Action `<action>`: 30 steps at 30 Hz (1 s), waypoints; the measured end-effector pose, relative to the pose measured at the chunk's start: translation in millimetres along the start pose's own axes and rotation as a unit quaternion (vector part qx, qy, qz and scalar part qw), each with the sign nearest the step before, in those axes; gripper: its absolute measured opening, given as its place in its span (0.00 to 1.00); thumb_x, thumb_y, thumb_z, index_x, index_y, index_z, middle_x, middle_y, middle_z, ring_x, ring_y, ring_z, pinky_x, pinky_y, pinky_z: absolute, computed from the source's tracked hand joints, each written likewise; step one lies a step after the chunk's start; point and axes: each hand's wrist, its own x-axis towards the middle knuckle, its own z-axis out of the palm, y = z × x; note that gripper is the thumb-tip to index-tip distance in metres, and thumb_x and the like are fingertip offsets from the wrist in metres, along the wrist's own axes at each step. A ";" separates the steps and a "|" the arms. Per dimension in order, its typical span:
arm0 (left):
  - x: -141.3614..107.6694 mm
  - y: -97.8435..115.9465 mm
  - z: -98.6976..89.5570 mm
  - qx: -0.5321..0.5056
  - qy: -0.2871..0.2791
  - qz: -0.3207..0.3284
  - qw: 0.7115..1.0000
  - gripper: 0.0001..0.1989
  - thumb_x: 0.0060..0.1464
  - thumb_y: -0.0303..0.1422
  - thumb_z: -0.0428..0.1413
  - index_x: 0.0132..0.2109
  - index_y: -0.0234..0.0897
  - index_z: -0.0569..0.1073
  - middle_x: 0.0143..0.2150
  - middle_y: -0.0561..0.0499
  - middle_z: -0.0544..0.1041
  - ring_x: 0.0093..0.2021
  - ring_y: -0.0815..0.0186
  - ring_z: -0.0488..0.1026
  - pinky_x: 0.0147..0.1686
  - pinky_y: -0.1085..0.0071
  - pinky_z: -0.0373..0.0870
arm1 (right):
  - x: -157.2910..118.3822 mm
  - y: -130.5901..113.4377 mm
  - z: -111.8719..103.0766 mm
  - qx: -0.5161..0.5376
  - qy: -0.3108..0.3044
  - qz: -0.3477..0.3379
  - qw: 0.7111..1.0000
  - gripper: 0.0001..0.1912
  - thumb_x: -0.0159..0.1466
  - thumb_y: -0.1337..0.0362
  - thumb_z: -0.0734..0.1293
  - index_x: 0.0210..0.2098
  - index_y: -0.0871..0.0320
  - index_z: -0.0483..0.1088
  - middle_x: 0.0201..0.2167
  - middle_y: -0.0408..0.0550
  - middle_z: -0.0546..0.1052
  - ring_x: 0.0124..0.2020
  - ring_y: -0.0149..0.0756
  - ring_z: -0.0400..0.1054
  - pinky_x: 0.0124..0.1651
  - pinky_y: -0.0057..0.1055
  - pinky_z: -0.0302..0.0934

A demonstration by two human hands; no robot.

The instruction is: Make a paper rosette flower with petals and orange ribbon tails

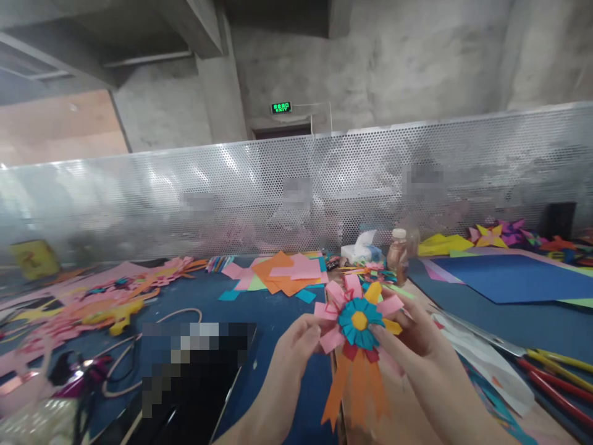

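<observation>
A paper flower [360, 320] with a teal fringed ring, a yellow centre, pink and yellow petals and orange ribbon tails is held up over the table. My left hand [296, 346] pinches a pink petal on its left side. My right hand [419, 352] grips the right side, the thumb pressed on the edge of the teal ring and the other fingers partly behind the petals.
Orange and pink paper sheets [291, 272] lie behind the flower, near a bottle [398, 256] and a tissue pack [361, 252]. Scissors [532, 355] are at the right, blue paper [519, 278] beyond. Cut paper, a yellow glue gun [113, 314] and a dark device [199, 383] lie left.
</observation>
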 end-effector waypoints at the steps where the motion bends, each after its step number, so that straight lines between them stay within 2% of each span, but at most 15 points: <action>1: -0.7 -0.6 -2.1 0.020 -0.002 0.010 1.000 0.14 0.53 0.41 0.51 0.39 0.35 0.73 0.39 0.46 0.75 0.42 0.59 0.69 0.43 0.65 0.62 | 0.9 0.9 -0.8 0.000 0.007 -0.001 1.000 0.29 0.50 0.57 0.71 0.49 0.51 0.59 0.44 0.49 0.73 0.39 0.40 0.70 0.36 0.32 0.68; 4: 1.1 -5.5 -6.8 0.051 -0.010 0.011 0.999 0.17 0.52 0.44 0.51 0.38 0.35 0.73 0.40 0.46 0.75 0.43 0.58 0.68 0.42 0.65 0.63 | 4.5 3.5 -3.8 0.003 0.019 -0.014 1.000 0.28 0.50 0.57 0.71 0.49 0.52 0.60 0.44 0.50 0.73 0.41 0.40 0.69 0.40 0.32 0.67; 7: 4.0 -9.2 -6.2 0.048 -0.042 -0.014 0.998 0.20 0.45 0.47 0.56 0.39 0.35 0.74 0.38 0.45 0.75 0.41 0.57 0.69 0.38 0.66 0.64 | 6.9 5.1 -6.6 0.002 0.015 -0.039 0.999 0.27 0.52 0.58 0.70 0.49 0.52 0.60 0.44 0.50 0.72 0.42 0.41 0.68 0.40 0.33 0.67; 11: 0.9 -1.1 1.7 0.041 -0.100 -0.038 0.993 0.17 0.42 0.37 0.61 0.41 0.36 0.73 0.41 0.47 0.75 0.44 0.58 0.69 0.43 0.67 0.63 | 6.0 2.1 -6.5 -0.009 0.016 -0.038 0.999 0.23 0.52 0.58 0.70 0.46 0.54 0.63 0.42 0.50 0.72 0.40 0.40 0.69 0.39 0.33 0.67; 14: -1.6 6.7 5.5 0.050 -0.075 -0.045 0.995 0.06 0.46 0.34 0.59 0.30 0.35 0.74 0.35 0.49 0.76 0.41 0.61 0.70 0.42 0.69 0.63 | 4.8 -2.3 -4.7 -0.015 0.007 -0.031 0.999 0.22 0.52 0.58 0.70 0.45 0.52 0.64 0.44 0.49 0.72 0.42 0.41 0.68 0.40 0.33 0.67; 16: -0.3 7.5 4.6 0.052 -0.037 -0.048 0.997 0.08 0.47 0.34 0.58 0.24 0.35 0.73 0.32 0.50 0.75 0.37 0.64 0.70 0.39 0.72 0.63 | 5.4 -3.9 -4.0 -0.009 0.006 -0.027 1.000 0.22 0.52 0.58 0.70 0.45 0.51 0.64 0.45 0.48 0.72 0.41 0.41 0.68 0.39 0.33 0.67; 18: 3.2 5.2 1.0 0.013 -0.005 -0.064 0.998 0.08 0.46 0.33 0.59 0.23 0.35 0.72 0.32 0.51 0.75 0.35 0.67 0.70 0.37 0.74 0.63 | 7.7 -3.7 -4.4 0.003 0.004 -0.017 1.000 0.22 0.52 0.58 0.69 0.46 0.50 0.64 0.45 0.47 0.72 0.40 0.40 0.69 0.39 0.33 0.66; 20: 7.3 2.8 -3.9 -0.068 0.008 -0.091 0.993 0.08 0.45 0.32 0.61 0.22 0.35 0.71 0.36 0.50 0.76 0.36 0.67 0.70 0.35 0.74 0.64 | 11.3 -2.4 -5.9 0.018 0.008 -0.001 1.000 0.19 0.52 0.59 0.70 0.43 0.50 0.66 0.42 0.46 0.73 0.40 0.40 0.69 0.40 0.32 0.65; 25: 11.0 8.5 -15.8 -0.285 -0.050 -0.106 0.951 0.06 0.50 0.29 0.56 0.26 0.35 0.72 0.50 0.48 0.72 0.52 0.61 0.66 0.46 0.67 0.64 | 23.3 0.1 -13.8 0.067 0.037 0.068 0.995 0.09 0.51 0.61 0.70 0.31 0.54 0.69 0.35 0.45 0.74 0.36 0.38 0.70 0.35 0.28 0.66; 27: 10.8 12.5 -19.3 -0.329 -0.048 -0.112 0.937 0.05 0.52 0.29 0.54 0.29 0.36 0.73 0.47 0.49 0.74 0.51 0.62 0.67 0.48 0.65 0.64 | 29.6 1.2 -18.7 0.091 0.041 0.094 0.991 0.08 0.50 0.62 0.71 0.30 0.55 0.70 0.34 0.44 0.74 0.35 0.35 0.70 0.34 0.24 0.65; 30: 11.9 16.0 -21.7 -0.327 -0.040 -0.125 0.936 0.06 0.53 0.29 0.53 0.29 0.36 0.72 0.32 0.53 0.76 0.38 0.69 0.72 0.42 0.69 0.66 | 40.0 3.4 -26.8 0.113 0.073 0.132 0.982 0.09 0.49 0.64 0.71 0.30 0.56 0.70 0.31 0.44 0.74 0.33 0.33 0.70 0.33 0.24 0.66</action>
